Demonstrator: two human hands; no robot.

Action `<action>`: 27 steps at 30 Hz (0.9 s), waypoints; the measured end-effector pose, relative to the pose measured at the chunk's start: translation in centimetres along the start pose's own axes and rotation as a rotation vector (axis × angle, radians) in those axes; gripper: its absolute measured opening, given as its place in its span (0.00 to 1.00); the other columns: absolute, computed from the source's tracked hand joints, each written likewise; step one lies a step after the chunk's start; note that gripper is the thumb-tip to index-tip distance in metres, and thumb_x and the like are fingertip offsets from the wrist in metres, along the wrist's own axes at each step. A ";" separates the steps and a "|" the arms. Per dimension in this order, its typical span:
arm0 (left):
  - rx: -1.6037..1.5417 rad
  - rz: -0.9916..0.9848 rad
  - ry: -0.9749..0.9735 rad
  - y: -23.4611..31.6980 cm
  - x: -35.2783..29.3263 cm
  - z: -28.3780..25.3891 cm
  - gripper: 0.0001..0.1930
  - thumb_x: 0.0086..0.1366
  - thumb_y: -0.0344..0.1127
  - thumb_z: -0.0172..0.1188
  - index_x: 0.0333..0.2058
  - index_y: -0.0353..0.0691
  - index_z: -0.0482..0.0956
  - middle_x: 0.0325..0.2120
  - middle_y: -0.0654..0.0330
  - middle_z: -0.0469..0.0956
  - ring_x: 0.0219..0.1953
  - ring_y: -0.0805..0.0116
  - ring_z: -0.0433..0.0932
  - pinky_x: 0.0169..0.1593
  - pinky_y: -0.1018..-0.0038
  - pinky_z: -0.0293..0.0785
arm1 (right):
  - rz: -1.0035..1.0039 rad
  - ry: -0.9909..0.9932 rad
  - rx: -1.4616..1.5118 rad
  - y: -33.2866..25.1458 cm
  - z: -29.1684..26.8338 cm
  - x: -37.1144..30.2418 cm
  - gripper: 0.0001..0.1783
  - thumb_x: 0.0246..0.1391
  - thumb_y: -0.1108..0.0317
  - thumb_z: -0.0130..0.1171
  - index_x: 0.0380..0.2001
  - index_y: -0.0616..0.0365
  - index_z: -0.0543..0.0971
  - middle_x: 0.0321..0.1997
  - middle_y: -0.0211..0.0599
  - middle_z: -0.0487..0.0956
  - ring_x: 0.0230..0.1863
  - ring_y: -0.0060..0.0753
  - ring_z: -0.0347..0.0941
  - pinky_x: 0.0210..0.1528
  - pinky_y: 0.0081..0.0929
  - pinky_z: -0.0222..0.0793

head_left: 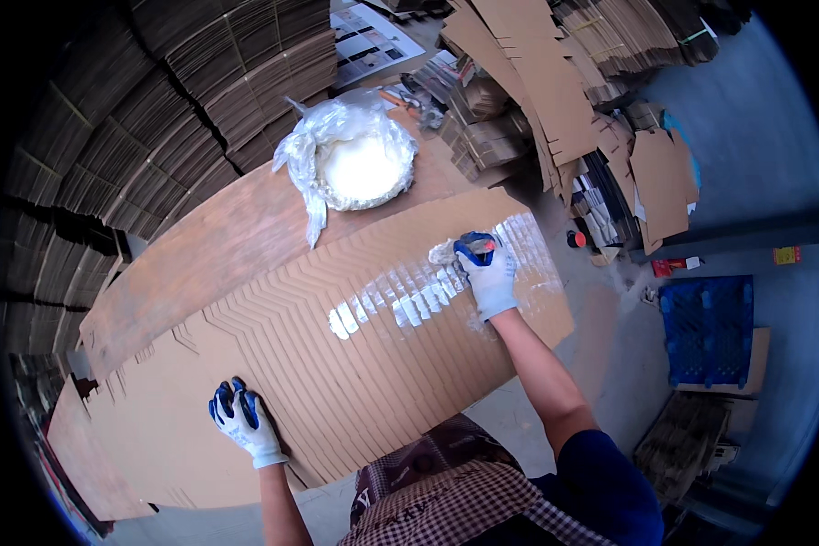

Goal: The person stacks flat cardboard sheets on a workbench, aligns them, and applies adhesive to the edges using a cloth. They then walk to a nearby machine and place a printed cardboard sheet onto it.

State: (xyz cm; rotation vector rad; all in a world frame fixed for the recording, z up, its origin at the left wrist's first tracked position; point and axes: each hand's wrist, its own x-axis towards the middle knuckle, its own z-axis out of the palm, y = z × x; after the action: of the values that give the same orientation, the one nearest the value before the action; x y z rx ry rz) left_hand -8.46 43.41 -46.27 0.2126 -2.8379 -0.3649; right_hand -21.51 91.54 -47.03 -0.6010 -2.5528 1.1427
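My right hand, in a white glove with blue fingertips, is closed round a brush. Its pale, paste-covered head sticks out to the left, and a bit of red shows between my fingers. Beneath it, a fanned row of overlapping brown cardboard sheets carries a band of wet white paste strokes across the steps. Gloved the same way, my left hand lies with fingers apart on the lower left of the cardboard, beside the edge of the fanned part. Farther off stands a plastic-lined basin with white paste inside.
The cardboard lies on a wooden table. Tall bundled cardboard stacks line the far left. More cardboard pieces are piled at the far right, near a printed sheet at the back. A blue pallet stands at the right.
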 end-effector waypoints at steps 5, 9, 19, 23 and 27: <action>-0.017 -0.024 -0.013 -0.5 -0.2 0.0 0.16 0.63 0.36 0.63 0.50 0.43 0.82 0.57 0.50 0.74 0.61 0.45 0.65 0.65 0.51 0.60 | -0.024 0.236 -0.274 2.2 -3.0 3.7 0.25 0.45 0.63 0.72 0.45 0.65 0.77 0.43 0.53 0.81 0.45 0.54 0.77 0.52 0.39 0.72; 0.011 -0.010 0.047 -0.2 0.1 -0.5 0.14 0.61 0.34 0.64 0.47 0.45 0.83 0.54 0.49 0.75 0.59 0.43 0.67 0.65 0.48 0.59 | -0.019 0.026 0.066 -2.4 -1.4 -0.8 0.22 0.46 0.70 0.72 0.46 0.63 0.78 0.43 0.42 0.82 0.43 0.38 0.79 0.49 0.33 0.75; -0.111 -0.040 0.041 -0.2 0.7 -1.6 0.15 0.57 0.36 0.67 0.44 0.44 0.82 0.53 0.54 0.74 0.60 0.50 0.67 0.67 0.51 0.56 | -0.210 -0.484 -0.029 -15.3 6.2 -11.2 0.20 0.47 0.68 0.72 0.44 0.58 0.79 0.38 0.42 0.81 0.42 0.47 0.78 0.48 0.37 0.75; -0.145 -0.070 0.024 -0.3 0.5 -1.9 0.15 0.58 0.35 0.66 0.45 0.45 0.81 0.53 0.55 0.74 0.58 0.51 0.68 0.67 0.51 0.56 | -0.201 -0.602 0.106 -21.8 7.3 -14.0 0.18 0.49 0.68 0.71 0.44 0.56 0.79 0.36 0.37 0.81 0.32 0.32 0.79 0.36 0.29 0.77; -0.174 -0.059 0.039 -0.3 0.8 -1.7 0.17 0.59 0.36 0.64 0.48 0.47 0.81 0.52 0.56 0.75 0.57 0.53 0.69 0.67 0.51 0.56 | -0.208 -0.687 0.276 -23.5 12.8 -16.2 0.18 0.50 0.66 0.70 0.43 0.57 0.79 0.37 0.40 0.82 0.36 0.38 0.80 0.42 0.32 0.76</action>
State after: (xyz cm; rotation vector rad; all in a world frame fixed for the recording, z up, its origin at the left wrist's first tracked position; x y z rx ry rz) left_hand -8.67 42.57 -44.55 0.2646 -2.7476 -0.6097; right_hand -18.67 61.48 -38.87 0.1617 -2.7978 1.8148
